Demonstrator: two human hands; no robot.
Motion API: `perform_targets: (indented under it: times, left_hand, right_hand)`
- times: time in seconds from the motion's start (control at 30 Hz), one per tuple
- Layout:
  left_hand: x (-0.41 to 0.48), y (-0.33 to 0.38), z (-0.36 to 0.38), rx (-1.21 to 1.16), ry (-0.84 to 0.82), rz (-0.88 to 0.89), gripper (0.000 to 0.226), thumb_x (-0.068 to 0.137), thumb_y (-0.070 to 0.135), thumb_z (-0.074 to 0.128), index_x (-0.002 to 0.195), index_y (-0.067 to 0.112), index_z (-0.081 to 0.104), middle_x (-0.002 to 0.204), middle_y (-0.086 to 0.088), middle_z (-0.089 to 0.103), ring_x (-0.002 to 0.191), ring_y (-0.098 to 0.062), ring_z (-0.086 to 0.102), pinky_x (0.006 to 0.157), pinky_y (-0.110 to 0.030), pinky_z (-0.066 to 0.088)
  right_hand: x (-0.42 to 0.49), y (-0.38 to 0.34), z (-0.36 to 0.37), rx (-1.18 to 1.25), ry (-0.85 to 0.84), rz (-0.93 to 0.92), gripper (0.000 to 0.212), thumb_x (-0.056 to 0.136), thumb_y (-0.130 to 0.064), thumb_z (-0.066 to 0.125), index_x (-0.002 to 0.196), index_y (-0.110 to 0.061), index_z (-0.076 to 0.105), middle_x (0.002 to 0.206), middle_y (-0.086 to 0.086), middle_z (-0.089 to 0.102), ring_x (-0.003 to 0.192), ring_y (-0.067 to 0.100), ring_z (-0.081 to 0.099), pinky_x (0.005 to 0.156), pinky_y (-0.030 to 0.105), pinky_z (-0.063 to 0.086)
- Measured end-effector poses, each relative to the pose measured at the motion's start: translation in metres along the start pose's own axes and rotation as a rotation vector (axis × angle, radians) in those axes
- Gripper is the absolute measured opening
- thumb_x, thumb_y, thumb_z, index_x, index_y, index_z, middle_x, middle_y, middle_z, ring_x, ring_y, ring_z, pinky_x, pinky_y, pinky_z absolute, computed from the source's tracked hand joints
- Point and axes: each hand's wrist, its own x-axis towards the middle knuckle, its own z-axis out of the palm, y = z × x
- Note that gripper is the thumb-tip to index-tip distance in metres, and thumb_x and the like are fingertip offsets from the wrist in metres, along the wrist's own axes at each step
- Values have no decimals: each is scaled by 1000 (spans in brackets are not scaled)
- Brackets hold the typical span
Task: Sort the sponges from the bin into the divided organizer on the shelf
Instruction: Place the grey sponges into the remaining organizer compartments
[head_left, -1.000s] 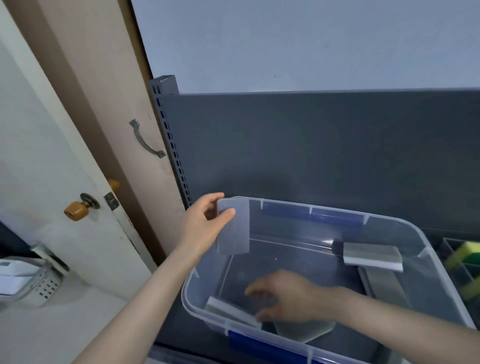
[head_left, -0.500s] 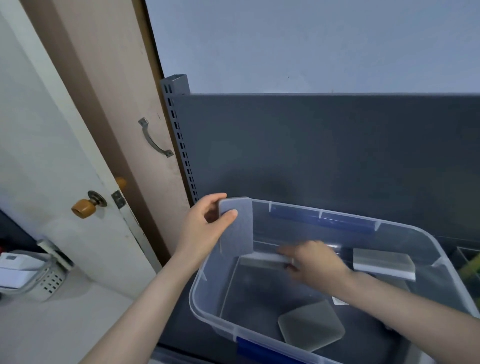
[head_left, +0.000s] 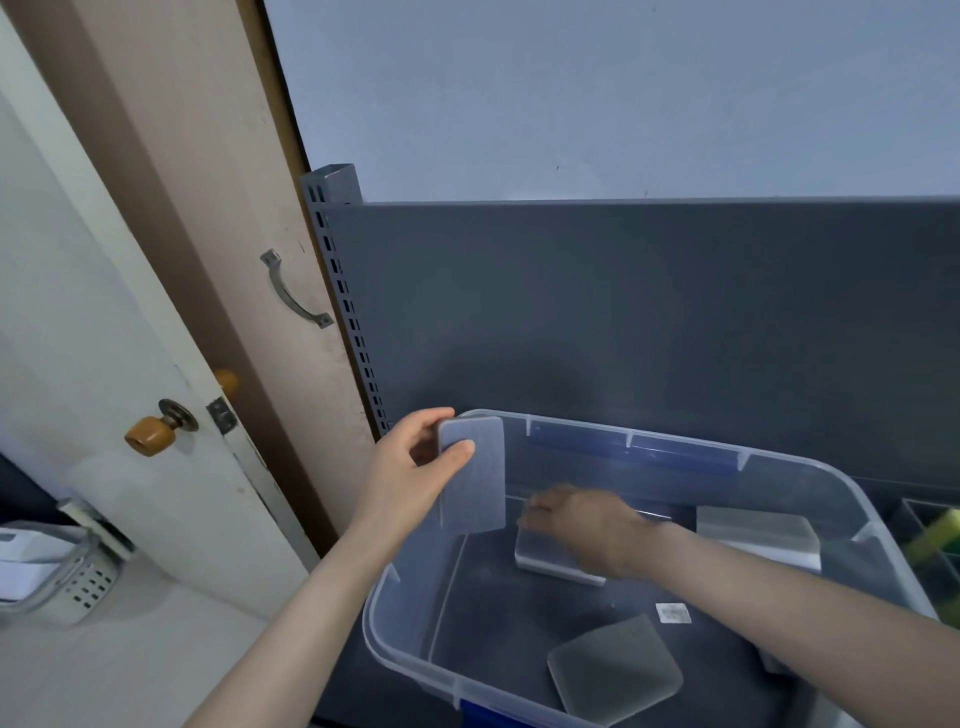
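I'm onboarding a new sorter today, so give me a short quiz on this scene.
1. True or false: the left hand holds a grey sponge upright at the clear bin's rim.
2. The right hand grips: A) a pale sponge inside the bin; B) the doorknob; C) the metal handle.
3. What colour is the end sponge in the organizer?
Key: 1 true; 2 A; 3 yellow-green.
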Motion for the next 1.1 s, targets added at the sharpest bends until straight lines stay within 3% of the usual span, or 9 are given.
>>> perform_targets:
  times: [0.17,0.37,0.47,0.57,0.63,0.7,0.83,0.97,1.1]
  left_hand:
    - [1,-1,-6,-9,-10,-4,33,81,28,72,112,33,60,105,22,63,92,12,56,67,-5,45]
    - [-3,-2,-7,-26,-25,-4,31,81,28,72,109,36,61,102,24,63,92,14,56,65,-4,44]
    - [-4,-2,-10,-32,-35,4,30,81,27,72,107,37,60,102,24,63,92,14,56,65,-4,44]
    - [-4,-2,-17,-47,-34,6,32,81,27,73,109,35,61,104,23,64,94,12,57,67,-7,46]
    - [-4,-3,-20,-53,-32,7,32,81,28,72,110,35,61,104,22,64,94,11,57,70,-10,45]
    - [-4,-4,-21,-65,-34,9,31,81,29,72,109,36,61,104,23,64,94,10,57,72,-12,46]
    - [-3,-4,-16,-62,-63,20,30,81,31,72,107,40,60,102,26,63,94,12,57,73,-16,47]
    - [0,0,-7,-107,-105,29,30,80,28,73,104,41,62,98,29,65,93,9,59,76,-22,50]
    - [2,4,1,-159,-132,44,30,79,25,74,103,39,64,97,24,67,92,3,62,78,-23,50]
  right_hand:
    - [26,-2,12,110,-149,-64,53,91,-12,44,141,-28,37,153,-2,25,136,25,30,108,40,34]
    - [27,-4,19,220,-9,77,31,83,-17,52,112,-25,54,122,2,47,114,29,49,81,34,45]
    - [21,3,14,233,6,281,41,70,-36,71,105,-24,54,114,0,51,103,25,55,69,29,41]
    - [1,22,4,534,177,526,34,65,-44,73,76,-24,48,85,-2,58,70,16,58,58,27,45]
    - [-14,33,5,893,327,592,31,69,-33,75,79,-20,48,76,1,54,55,16,58,50,31,51]
    - [-31,38,10,1115,365,585,38,72,-20,75,100,-22,50,81,5,50,64,18,55,49,32,55]
    - [-59,41,24,892,95,577,40,77,-26,70,111,-33,49,93,0,56,69,12,56,50,26,51]
    - [-68,44,20,459,-197,536,53,81,-42,64,127,-18,53,128,4,57,115,21,55,94,31,46]
    - [-54,18,16,424,-73,413,67,85,-34,59,144,-20,31,148,2,38,135,19,37,108,27,31]
